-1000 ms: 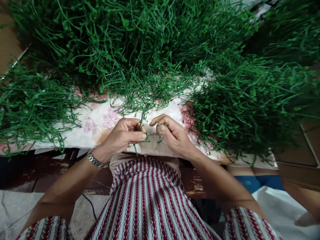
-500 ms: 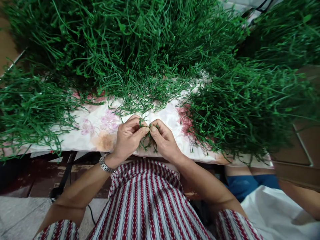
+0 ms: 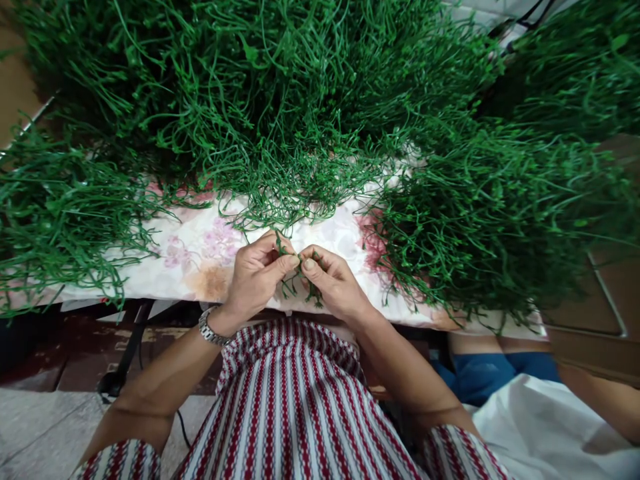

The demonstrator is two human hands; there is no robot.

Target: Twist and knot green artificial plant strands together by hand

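My left hand (image 3: 261, 272), with a metal watch (image 3: 212, 326) on its wrist, pinches a thin green artificial plant stem (image 3: 289, 288) between thumb and forefinger. Right beside it, my right hand (image 3: 334, 279) pinches green stem pieces too, thumb tip almost against the left one. Short green ends hang below both sets of fingers; where they join is hidden by the fingertips. Both hands are just above the front edge of a floral cloth (image 3: 213, 243). Loose green stems (image 3: 300, 190) lie on the cloth beyond my fingers.
A tall heap of green stems (image 3: 280, 80) fills the back. Smaller heaps lie at left (image 3: 65, 207) and right (image 3: 480, 213). Brown cardboard (image 3: 583, 313) stands at the right. Another person in blue shorts (image 3: 485, 375) sits close on that side.
My right hand has dropped slightly and turned, and the green ends beneath it have shifted right. My left hand keeps almost the same place and pinch.
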